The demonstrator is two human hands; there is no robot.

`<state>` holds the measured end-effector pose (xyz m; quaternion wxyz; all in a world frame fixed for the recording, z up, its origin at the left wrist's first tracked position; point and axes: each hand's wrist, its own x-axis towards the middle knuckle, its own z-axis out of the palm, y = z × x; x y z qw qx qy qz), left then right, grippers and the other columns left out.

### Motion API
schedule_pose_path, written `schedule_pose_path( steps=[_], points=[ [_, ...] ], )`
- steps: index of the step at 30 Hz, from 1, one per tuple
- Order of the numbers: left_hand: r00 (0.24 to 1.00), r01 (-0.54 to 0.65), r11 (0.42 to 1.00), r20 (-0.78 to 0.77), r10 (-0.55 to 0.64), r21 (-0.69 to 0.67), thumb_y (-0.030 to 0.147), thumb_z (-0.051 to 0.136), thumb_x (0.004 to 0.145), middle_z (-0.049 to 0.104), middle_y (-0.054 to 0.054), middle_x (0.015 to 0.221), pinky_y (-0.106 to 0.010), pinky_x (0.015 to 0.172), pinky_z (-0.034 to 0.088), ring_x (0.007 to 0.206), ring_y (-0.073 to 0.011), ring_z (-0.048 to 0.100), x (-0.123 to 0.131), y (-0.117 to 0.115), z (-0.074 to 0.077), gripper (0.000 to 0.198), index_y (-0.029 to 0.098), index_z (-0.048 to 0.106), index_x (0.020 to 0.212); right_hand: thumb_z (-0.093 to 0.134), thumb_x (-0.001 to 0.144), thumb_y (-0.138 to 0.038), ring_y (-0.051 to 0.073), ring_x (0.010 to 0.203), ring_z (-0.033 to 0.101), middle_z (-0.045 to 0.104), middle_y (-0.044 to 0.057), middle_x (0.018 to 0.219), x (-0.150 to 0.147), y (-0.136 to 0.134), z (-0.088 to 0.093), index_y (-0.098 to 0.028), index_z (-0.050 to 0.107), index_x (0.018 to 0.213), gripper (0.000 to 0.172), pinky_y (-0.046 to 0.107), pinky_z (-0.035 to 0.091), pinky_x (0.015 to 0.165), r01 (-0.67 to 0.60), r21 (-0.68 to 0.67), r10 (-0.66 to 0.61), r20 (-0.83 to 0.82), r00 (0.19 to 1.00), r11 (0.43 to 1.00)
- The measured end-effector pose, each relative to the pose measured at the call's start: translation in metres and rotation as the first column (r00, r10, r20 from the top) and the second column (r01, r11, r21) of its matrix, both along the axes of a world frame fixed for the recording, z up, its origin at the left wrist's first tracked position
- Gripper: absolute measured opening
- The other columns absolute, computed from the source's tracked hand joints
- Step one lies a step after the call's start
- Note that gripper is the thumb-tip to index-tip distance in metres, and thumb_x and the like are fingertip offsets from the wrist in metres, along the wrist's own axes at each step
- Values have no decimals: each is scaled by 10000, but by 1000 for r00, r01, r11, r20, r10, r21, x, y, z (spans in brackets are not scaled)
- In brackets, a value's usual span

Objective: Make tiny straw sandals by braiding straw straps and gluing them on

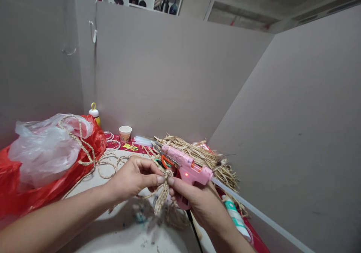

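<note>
A small looped piece of braided straw cord [161, 199] is pinched between my two hands, its ends hanging down. My left hand [138, 176] is closed, thumb and index finger gripping the cord from the left. On the other side, my right hand [194, 196] pinches the same cord with its thumb and fingertips. A pink hot glue gun [194, 168], its red light lit, sits in my right hand, with the handle partly hidden by the thumb. Its nozzle points up and left, and a long glue stick [262, 213] sticks out of the back.
Red and clear plastic bags [47, 147] lie at left with braided cord [90, 157] trailing over them. Behind my hands are a paper cup [125, 133], spare glue sticks [143, 140], orange-handled scissors [167, 162] and a straw bundle [194, 151]. Grey panels [169, 68] enclose the table [98, 223].
</note>
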<state>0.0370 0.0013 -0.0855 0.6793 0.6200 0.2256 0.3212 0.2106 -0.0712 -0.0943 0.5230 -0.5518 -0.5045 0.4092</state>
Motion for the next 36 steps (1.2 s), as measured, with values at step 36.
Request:
schedule_pose_path(
  steps=[36],
  points=[
    [977,92,950,211,-29,-298,260,843,650,618,9,613,-201,531,391,504,-58,512,-16,17,13,243,129,686,781,755,732,-499,153,512,595,681,46,653,2,-13,21,-181,728,882,353,267,448,475,78,57,-67,-184,981,995]
  ],
)
